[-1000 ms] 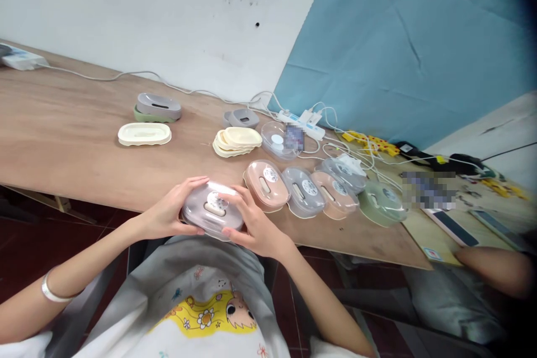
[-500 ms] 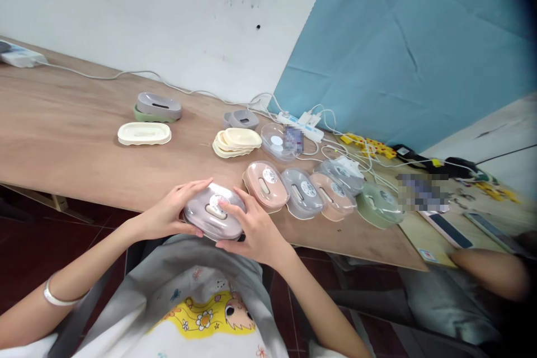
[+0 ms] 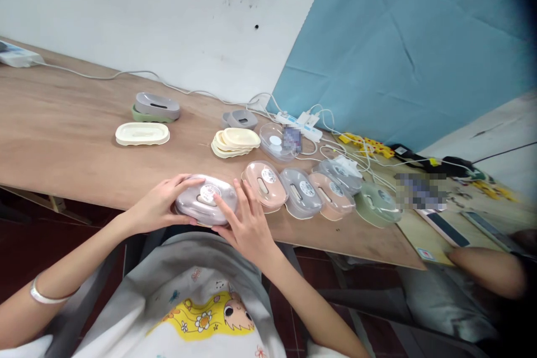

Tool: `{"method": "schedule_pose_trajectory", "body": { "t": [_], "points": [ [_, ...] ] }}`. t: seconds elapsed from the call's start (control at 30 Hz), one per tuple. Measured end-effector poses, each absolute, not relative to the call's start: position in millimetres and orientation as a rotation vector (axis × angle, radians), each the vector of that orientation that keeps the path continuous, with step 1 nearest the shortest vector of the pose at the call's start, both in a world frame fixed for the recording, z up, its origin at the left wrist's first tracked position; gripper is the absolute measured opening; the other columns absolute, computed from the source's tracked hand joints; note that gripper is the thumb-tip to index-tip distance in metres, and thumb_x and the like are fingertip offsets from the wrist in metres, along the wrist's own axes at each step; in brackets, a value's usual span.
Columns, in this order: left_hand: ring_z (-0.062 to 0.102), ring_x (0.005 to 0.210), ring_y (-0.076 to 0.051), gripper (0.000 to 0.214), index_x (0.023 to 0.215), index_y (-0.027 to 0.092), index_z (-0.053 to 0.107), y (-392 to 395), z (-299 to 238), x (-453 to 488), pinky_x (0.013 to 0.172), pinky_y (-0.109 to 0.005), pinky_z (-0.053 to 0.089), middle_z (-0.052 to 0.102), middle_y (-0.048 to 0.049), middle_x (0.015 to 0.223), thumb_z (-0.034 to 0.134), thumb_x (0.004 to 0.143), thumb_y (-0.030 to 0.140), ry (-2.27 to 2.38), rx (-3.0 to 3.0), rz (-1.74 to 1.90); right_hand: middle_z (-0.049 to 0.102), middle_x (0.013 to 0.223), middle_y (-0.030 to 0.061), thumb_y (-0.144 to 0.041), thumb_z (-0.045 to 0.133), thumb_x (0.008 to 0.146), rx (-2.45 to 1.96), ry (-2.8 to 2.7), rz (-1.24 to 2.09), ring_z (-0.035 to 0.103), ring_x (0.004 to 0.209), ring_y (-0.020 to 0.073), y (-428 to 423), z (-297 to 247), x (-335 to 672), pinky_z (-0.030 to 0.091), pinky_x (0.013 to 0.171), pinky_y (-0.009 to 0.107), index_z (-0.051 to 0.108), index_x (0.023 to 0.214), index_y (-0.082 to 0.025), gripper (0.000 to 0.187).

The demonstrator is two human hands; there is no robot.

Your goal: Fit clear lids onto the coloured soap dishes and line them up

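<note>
Between my two hands is a greyish-purple soap box with a clear lid and a round sticker. My left hand grips its left end, thumb low and fingers over the top edge. My right hand holds the right end, with its index finger on the lid near the sticker. Right of it a row of closed soap boxes stands on the table: a pink one, a grey one, another pink one and a green one. Behind the row lies a further grey box.
Cream trays are stacked mid-table, with another cream tray to the left. Grey and green dishes sit behind it. A clear lid, a power strip and white cables lie by the wall. Another person's arm is at right.
Both hands have brought the soap box slightly left and up toward the table edge. My right index finger has shifted on the lid, and the box is tilted a little differently.
</note>
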State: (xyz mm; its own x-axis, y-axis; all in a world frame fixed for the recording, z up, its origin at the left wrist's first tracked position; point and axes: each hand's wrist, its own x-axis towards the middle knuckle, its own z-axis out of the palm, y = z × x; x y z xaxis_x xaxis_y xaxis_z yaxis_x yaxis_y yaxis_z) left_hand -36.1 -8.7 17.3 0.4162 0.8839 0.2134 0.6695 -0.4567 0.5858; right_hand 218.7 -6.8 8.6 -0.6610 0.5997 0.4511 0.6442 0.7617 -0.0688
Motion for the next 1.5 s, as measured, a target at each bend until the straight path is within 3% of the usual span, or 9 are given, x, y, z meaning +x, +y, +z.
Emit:
{"method": "schedule_pose_trajectory", "body": {
  "t": [0.17, 0.33, 0.47, 0.63, 0.83, 1.07, 1.27, 1.37, 1.5],
  "points": [
    [0.061, 0.097, -0.032, 0.078, 0.145, 0.028, 0.033, 13.0, 25.2, -62.0, 0.08, -0.041, 0.05, 0.051, -0.0118, 0.127, 0.057, 0.079, 0.065, 1.775, 2.262, 0.546, 0.038, 0.146, 0.0164, -0.038, 0.052, 0.091, -1.114, -2.314, -0.321, 0.027, 0.138, 0.037, -1.1, 7.9, 228.4, 0.034, 0.105, 0.059, 0.042, 0.138, -0.022, 0.051],
    [0.041, 0.126, -0.045, 0.073, 0.139, 0.009, 0.04, 59.1, 23.2, -66.0, 0.1, -0.053, 0.034, 0.044, -0.0246, 0.136, 0.054, 0.085, 0.055, 2.204, 2.425, 0.591, 0.043, 0.137, 0.0263, -0.032, 0.054, 0.088, -1.517, -2.128, -0.241, 0.028, 0.133, 0.0459, 12.2, 11.5, 249.6, 0.033, 0.099, 0.066, 0.048, 0.131, -0.007, 0.049],
    [0.039, 0.123, -0.046, 0.072, 0.132, -0.005, 0.039, 101.6, 25.6, -44.0, 0.099, -0.053, 0.029, 0.046, -0.0338, 0.129, 0.051, 0.088, 0.051, 2.316, 2.441, 0.511, 0.044, 0.138, 0.0241, -0.029, 0.057, 0.086, -1.451, -2.227, -0.217, 0.035, 0.128, 0.0438, 3.2, 10.3, 254.1, 0.038, 0.096, 0.064, 0.044, 0.133, -0.01, 0.053],
    [0.048, 0.108, -0.044, 0.068, 0.128, 0.005, 0.047, 108.6, 38.2, -22.7, 0.086, -0.048, 0.036, 0.052, -0.0281, 0.116, 0.043, 0.088, 0.06, 2.401, 2.381, 0.35, 0.043, 0.142, 0.0181, -0.018, 0.055, 0.084, -1.198, -2.379, -0.143, 0.04, 0.124, 0.0385, -16.4, 12.8, 244.9, 0.043, 0.095, 0.06, 0.043, 0.135, -0.018, 0.053],
    [0.049, 0.111, -0.037, 0.053, 0.138, 0.019, 0.042, 63.7, 33.9, -37.1, 0.088, -0.045, 0.04, 0.049, -0.0188, 0.129, 0.043, 0.091, 0.044, 2.241, 2.645, 0.277, 0.039, 0.146, 0.0163, -0.013, 0.051, 0.088, -0.995, -2.495, 0.095, 0.048, 0.126, 0.0289, 3.5, 18.8, 215.1, 0.049, 0.098, 0.045, 0.046, 0.135, -0.021, 0.048],
    [0.044, 0.126, -0.039, 0.059, 0.139, 0.005, 0.034, 30.0, 23.7, -57.2, 0.096, -0.048, 0.044, 0.031, -0.0241, 0.148, 0.039, 0.089, 0.036, 2.057, 2.47, 0.466, 0.041, 0.144, 0.0229, -0.014, 0.048, 0.09, -0.92, -2.649, -0.092, 0.058, 0.113, 0.0313, 5.9, 25.6, 183.8, 0.055, 0.086, 0.043, 0.045, 0.138, -0.017, 0.049],
    [0.044, 0.131, -0.031, 0.053, 0.139, 0.01, 0.041, 48.8, 37.3, -52.4, 0.106, -0.044, 0.039, 0.035, -0.0164, 0.148, 0.033, 0.089, 0.026, 1.934, 2.309, 0.532, 0.048, 0.139, 0.0166, -0.022, 0.054, 0.089, -0.944, -2.651, -0.075, 0.063, 0.088, 0.0261, -2.5, 22.6, 179.8, 0.058, 0.074, 0.043, 0.05, 0.136, -0.028, 0.047],
    [0.045, 0.13, -0.032, 0.052, 0.136, 0.01, 0.044, 61.7, 36.3, -50.5, 0.106, -0.046, 0.039, 0.036, -0.0167, 0.147, 0.036, 0.086, 0.021, 1.91, 2.288, 0.627, 0.049, 0.137, 0.0157, -0.019, 0.053, 0.09, -0.931, -2.625, -0.034, 0.062, 0.088, 0.0242, 0.5, 16.8, 183.2, 0.059, 0.075, 0.041, 0.051, 0.134, -0.028, 0.045],
    [0.029, 0.139, -0.035, 0.066, 0.141, -0.002, 0.027, 66.4, 19.9, -58.0, 0.112, -0.05, 0.03, 0.028, -0.0264, 0.148, 0.043, 0.081, 0.021, 1.822, 2.218, 0.816, 0.049, 0.135, 0.0143, -0.018, 0.051, 0.092, -0.911, -2.466, 0.058, 0.06, 0.104, 0.0244, 10.5, 21.5, 190.9, 0.056, 0.088, 0.04, 0.054, 0.131, -0.025, 0.04]
  ]
}}
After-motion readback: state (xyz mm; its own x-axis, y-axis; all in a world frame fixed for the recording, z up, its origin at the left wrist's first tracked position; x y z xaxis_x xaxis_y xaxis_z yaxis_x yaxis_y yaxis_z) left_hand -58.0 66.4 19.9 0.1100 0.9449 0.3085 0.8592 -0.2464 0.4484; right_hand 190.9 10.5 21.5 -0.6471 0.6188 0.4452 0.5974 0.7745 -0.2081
